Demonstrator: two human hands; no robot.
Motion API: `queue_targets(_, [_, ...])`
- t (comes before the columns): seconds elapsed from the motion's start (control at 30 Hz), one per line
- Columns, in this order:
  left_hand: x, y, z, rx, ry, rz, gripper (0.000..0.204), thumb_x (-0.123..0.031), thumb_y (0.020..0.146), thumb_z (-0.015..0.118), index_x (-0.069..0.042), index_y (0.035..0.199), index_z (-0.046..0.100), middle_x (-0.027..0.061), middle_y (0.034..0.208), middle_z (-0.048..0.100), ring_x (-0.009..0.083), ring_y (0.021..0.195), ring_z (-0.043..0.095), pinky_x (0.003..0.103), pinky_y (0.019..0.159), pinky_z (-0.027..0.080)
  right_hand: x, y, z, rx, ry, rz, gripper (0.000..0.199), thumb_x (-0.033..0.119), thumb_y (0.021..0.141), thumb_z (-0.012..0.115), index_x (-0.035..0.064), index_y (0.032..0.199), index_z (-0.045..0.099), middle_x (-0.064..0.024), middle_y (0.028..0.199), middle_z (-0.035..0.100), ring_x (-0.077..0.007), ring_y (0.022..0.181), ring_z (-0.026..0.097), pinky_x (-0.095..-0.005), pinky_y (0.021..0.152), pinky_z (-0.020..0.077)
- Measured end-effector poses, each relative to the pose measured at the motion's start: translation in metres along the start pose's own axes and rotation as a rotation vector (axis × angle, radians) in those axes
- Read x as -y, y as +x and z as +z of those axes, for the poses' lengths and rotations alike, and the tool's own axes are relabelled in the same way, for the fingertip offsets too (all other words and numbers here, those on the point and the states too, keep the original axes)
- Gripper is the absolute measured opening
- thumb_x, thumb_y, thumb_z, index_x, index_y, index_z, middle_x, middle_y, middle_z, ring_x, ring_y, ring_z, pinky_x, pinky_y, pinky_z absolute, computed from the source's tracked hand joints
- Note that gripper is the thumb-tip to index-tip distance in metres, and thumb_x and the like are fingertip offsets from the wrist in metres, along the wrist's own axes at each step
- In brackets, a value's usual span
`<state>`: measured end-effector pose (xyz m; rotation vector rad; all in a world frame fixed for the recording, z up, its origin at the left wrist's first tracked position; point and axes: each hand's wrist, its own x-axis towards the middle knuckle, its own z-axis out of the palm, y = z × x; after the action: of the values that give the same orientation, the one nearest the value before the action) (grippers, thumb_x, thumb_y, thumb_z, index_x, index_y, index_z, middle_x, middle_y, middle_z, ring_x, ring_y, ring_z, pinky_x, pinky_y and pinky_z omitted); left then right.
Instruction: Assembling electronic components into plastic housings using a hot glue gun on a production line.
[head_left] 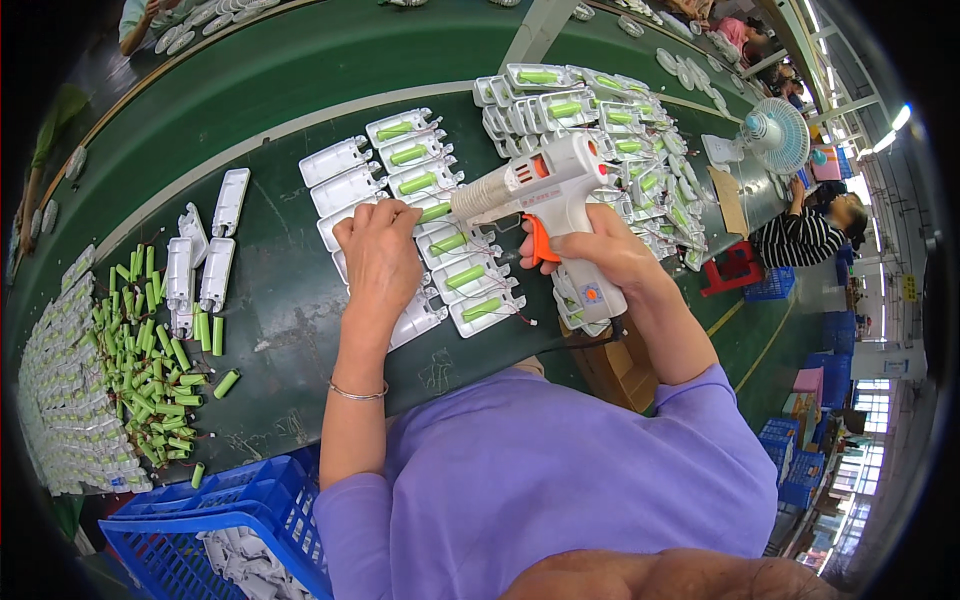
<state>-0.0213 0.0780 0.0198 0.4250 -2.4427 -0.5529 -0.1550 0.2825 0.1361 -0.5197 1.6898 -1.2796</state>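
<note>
My right hand (610,250) grips a white hot glue gun (575,200) with an orange trigger (541,240). The gun's nozzle points left, at a green battery cell (435,212) in a white plastic shell. My left hand (382,250) is closed beside that cell, over the left column of shells; its fingertips are hidden, so what they pinch does not show. In the column under the nozzle, white shells each hold a green cell (465,276) with thin wires. The left column has white shells (335,162) with no cells showing.
Loose green cells (150,370) and many white shells (70,400) are heaped at left, near several separate shells (215,272). Stacked filled shells (540,105) stand at back right. Blue crates (230,515), a cardboard box (615,365), a fan (775,135) and a seated co-worker (805,235) surround the table.
</note>
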Motion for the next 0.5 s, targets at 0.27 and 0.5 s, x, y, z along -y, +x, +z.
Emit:
queue_targets(0.27, [0.005,-0.005,0.012,0.023,-0.01,-0.001,0.028,0.002,0.073,0.059,-0.008,0.095,0.073,0.0012,0.097,0.065,0.0202,0.093,0.053,0.037,0.086,0.031,-0.006,0.007,0.002,-0.031,-0.086,0.025,0.038,0.013,0.08,0.055,-0.0081,0.112,0.056,-0.0129,0.093,0.067,-0.0188,0.084,0.067,-0.0296,0.072,0.0511])
queue_targets(0.5, [0.007,-0.006,0.012,0.02,-0.048,0.001,0.028,0.002,0.073,0.059,-0.008,0.095,0.074,0.0015,0.097,0.065,0.0204,0.094,0.053,0.036,0.086,0.031,-0.002,0.006,0.005,-0.028,-0.105,0.011,0.033,0.014,0.08,0.055,-0.0062,0.106,0.058,-0.0118,0.089,0.067,-0.018,0.079,0.066,-0.0294,0.068,0.0496])
